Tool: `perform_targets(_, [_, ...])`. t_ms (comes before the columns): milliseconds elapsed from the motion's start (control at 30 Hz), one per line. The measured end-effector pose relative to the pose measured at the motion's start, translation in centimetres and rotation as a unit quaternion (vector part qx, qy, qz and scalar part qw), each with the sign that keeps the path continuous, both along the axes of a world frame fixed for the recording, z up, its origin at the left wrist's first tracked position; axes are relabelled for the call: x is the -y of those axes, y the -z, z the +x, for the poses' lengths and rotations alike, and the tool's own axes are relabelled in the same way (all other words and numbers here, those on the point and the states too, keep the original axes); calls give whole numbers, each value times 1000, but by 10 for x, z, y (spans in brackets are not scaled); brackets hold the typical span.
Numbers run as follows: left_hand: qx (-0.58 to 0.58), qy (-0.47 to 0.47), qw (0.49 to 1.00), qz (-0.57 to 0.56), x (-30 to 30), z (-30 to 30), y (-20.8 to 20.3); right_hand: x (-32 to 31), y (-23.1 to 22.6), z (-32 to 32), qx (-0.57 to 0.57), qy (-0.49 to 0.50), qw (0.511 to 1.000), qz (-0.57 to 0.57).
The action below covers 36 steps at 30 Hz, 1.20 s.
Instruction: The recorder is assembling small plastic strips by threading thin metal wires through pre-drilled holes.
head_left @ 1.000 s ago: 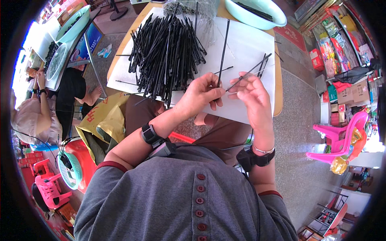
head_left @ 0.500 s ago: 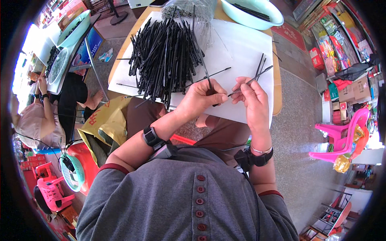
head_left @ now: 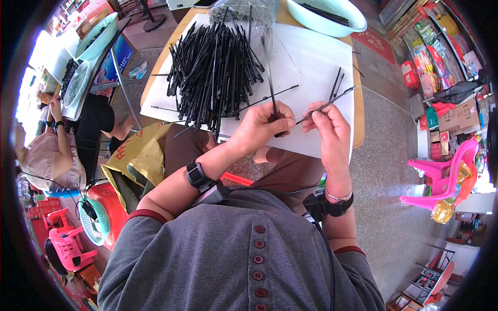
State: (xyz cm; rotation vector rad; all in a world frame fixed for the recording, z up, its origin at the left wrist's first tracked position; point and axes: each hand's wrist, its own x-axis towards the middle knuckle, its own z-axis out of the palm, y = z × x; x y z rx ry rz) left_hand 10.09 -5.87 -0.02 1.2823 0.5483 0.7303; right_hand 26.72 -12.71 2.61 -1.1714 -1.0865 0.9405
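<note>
A thin black stick (head_left: 269,78) stands up out of my left hand (head_left: 266,124), whose thumb and fingers are closed on it. My right hand (head_left: 332,127) pinches a second thin black stick (head_left: 338,97), slanting up to the right, with its lower end close to my left fingertips. What lies inside the left fist is partly hidden. Just beyond my left hand is a big heap of similar black sticks (head_left: 210,72), many with small knobbed ends. A single stick (head_left: 280,93) juts from the heap's right side, behind my hands.
Two loose sticks lie on the white sheet (head_left: 311,57) covering the wooden table (head_left: 358,127). At the far edge are a clear plastic bag (head_left: 244,13) and a pale green basin (head_left: 332,26) holding sticks. Another person (head_left: 57,150) sits left; a pink chair (head_left: 441,176) stands right.
The stick in my left hand has swung more upright. The one in my right hand has shifted slightly right, its tip farther out. Both hands stay nearly in place.
</note>
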Motion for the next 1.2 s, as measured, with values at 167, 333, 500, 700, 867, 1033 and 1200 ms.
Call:
perform_targets(167, [20,-29,999,29,3,-1,4,-2,1,1,-20,20,1000,-7])
perform_targets(333, [-33,-36,997,66,5,5,8,4,-6,-1,-4,7,1000,1])
perform_targets(500, [-31,-37,996,70,5,6,6,6,-4,-2,8,9,1000,11])
perform_targets(700, [-47,-12,994,94,6,5,3,1,1,-9,97,62,993,16])
perform_targets(867, [-76,-64,976,193,2,9,19,-11,15,-13,213,131,968,-31])
perform_targets(1033, [-121,-80,966,214,5,10,10,-23,14,-14,153,127,975,-100])
perform_targets(1200, [-170,-74,960,211,5,10,9,-17,9,-25,183,164,967,-60])
